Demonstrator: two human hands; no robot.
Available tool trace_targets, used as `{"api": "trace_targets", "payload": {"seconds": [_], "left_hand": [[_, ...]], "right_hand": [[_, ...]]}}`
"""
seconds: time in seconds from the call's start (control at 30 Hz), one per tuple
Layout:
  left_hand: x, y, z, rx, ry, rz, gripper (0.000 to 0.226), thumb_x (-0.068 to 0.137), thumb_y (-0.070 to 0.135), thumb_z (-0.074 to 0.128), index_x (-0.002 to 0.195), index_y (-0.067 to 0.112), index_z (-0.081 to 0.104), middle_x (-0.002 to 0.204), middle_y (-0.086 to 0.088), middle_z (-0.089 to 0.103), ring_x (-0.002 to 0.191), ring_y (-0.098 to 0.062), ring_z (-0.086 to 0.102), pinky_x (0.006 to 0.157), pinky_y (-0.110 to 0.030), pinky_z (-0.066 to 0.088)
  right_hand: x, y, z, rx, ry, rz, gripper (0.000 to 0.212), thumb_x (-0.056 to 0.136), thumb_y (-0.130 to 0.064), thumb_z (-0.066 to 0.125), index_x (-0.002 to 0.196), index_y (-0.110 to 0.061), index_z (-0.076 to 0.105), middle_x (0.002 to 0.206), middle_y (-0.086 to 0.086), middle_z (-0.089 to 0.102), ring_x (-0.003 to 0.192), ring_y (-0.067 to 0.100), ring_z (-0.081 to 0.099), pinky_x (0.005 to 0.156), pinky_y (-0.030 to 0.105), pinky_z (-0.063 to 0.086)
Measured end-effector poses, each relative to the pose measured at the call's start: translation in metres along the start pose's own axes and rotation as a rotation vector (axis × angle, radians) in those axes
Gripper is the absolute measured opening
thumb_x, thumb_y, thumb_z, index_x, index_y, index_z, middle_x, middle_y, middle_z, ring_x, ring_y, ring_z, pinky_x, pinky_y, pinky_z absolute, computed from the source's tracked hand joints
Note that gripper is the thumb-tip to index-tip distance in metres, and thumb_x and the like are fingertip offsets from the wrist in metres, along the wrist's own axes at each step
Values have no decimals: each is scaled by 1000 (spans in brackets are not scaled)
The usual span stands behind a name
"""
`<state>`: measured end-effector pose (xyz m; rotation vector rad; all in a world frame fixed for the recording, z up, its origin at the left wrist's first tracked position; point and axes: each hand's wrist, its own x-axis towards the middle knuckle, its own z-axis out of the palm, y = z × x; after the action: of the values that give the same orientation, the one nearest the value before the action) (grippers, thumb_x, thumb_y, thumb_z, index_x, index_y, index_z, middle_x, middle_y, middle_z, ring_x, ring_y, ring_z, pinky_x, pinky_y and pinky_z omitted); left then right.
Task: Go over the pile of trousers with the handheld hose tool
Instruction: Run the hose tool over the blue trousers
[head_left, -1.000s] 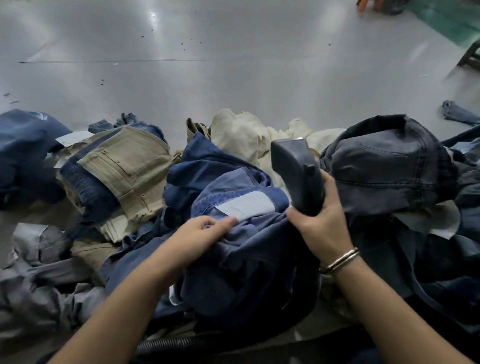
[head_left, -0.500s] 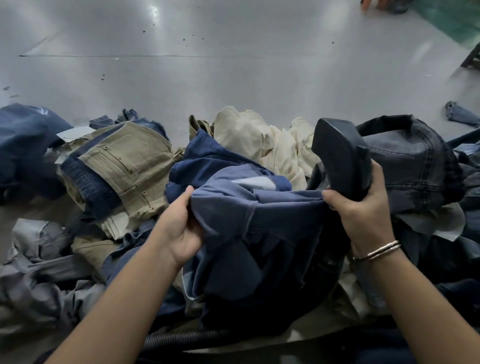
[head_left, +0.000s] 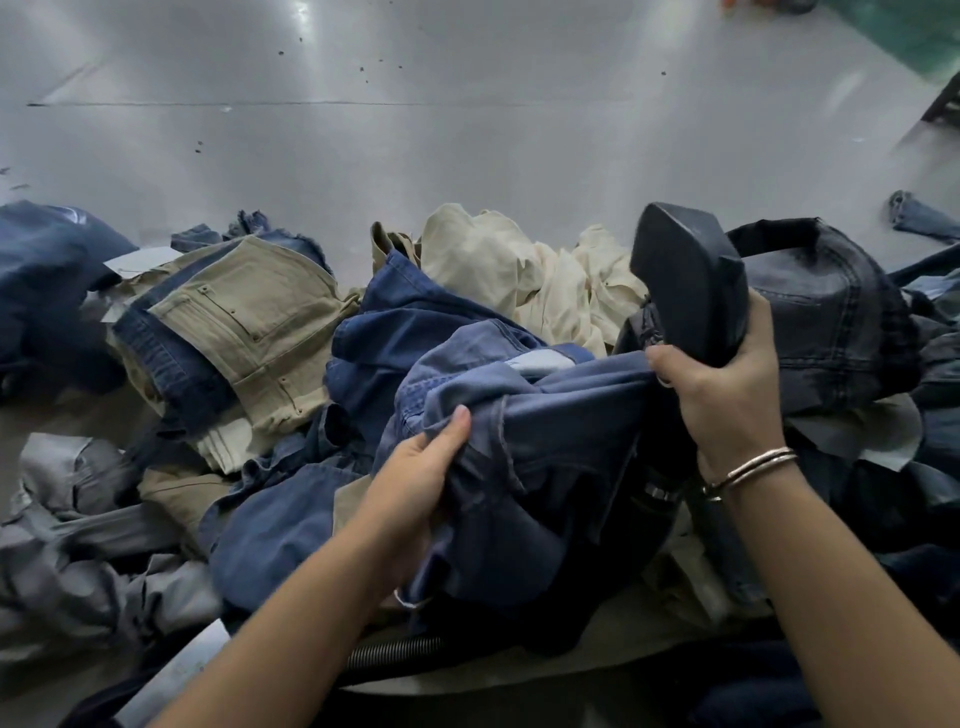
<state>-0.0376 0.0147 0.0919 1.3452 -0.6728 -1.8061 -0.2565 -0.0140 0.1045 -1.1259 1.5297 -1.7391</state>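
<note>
Head view: the blue trousers lie bunched on the pile, stretched left to right between both hands. The left hand grips the near fold, thumb on top, fingers curled under the cloth. The right hand wraps the dark hose tool and pinches the cloth's edge beside it; the tool's flat head points up, just right of the faded, creased fabric, so this hand is nearer

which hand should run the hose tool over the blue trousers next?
Right. The right hand already grips the hose tool, raised at the edge of the blue trousers. The left hand grips a fold of that fabric, so it likely suits holding it taut.
</note>
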Motion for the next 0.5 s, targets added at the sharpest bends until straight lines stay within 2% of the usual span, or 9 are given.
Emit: {"api": "trace_targets", "payload": {"seconds": [0.07, 0.13, 0.23, 0.3, 0.33, 0.37, 0.43, 0.5], "left_hand": [[-4, 8, -1, -92, -106, -80, 40, 83, 38, 58, 100, 6, 75, 106, -15, 72, 97, -23, 70, 72, -28, 59], [-7, 13, 0, -126, -168, -136, 38, 86, 40, 56, 101, 11, 75, 111, -14, 70, 103, -24, 69, 75, -29, 58], [-6, 24, -5, -255, -158, -167, 47, 92, 42, 50, 112, 5, 71, 116, -18, 68, 108, -27, 66, 85, -35, 57], [-1, 30, -12, -302, -76, -129, 51, 94, 43, 47, 121, 4, 65, 121, -18, 65, 116, -28, 61, 101, -38, 48], [2, 32, -15, -314, -42, -101, 51, 95, 42, 46, 123, 4, 63, 122, -18, 65, 115, -27, 61, 103, -37, 47], [4, 34, -16, -318, -18, -81, 49, 96, 41, 45, 122, 3, 63, 119, -17, 67, 109, -25, 65, 99, -35, 50], [5, 34, -12, -292, 9, -62, 46, 98, 40, 44, 115, 3, 66, 105, -15, 72, 86, -18, 72, 80, -28, 59], [6, 30, -7, -228, 9, -51, 43, 98, 39, 45, 109, 4, 68, 91, -11, 74, 73, -15, 72, 63, -24, 59]], "right_hand": [[7, 6, -7, -31, 59, 34, 54, 72, 5, 68, 116, -21, 50, 92, -11, 59, 75, -8, 60, 68, 12, 49], [11, 8, -12, -72, 65, 57, 54, 74, 9, 67, 117, -18, 50, 94, -11, 58, 78, -7, 59, 69, 10, 48], [9, -2, -16, -70, 38, 66, 49, 75, 9, 68, 108, -22, 53, 88, -13, 63, 78, 3, 62, 72, 21, 54], [3, -19, -19, 46, 12, 74, 45, 77, 9, 66, 99, -28, 54, 74, -11, 67, 60, 8, 63, 57, 27, 56], [-2, -28, -22, 88, -36, 69, 44, 78, 9, 66, 97, -28, 55, 70, -8, 67, 51, 12, 61, 49, 27, 54], [-10, -36, -25, 94, -115, 59, 42, 78, 8, 68, 98, -28, 55, 69, -5, 67, 46, 14, 59, 45, 26, 52], [-29, -47, -30, 13, -335, 63, 42, 75, 0, 76, 100, -28, 57, 72, -2, 67, 48, 15, 60, 46, 22, 51], [-52, -46, -30, -140, -533, 95, 53, 69, -2, 81, 105, -33, 57, 84, -8, 71, 63, 7, 66, 59, 20, 54]]}}
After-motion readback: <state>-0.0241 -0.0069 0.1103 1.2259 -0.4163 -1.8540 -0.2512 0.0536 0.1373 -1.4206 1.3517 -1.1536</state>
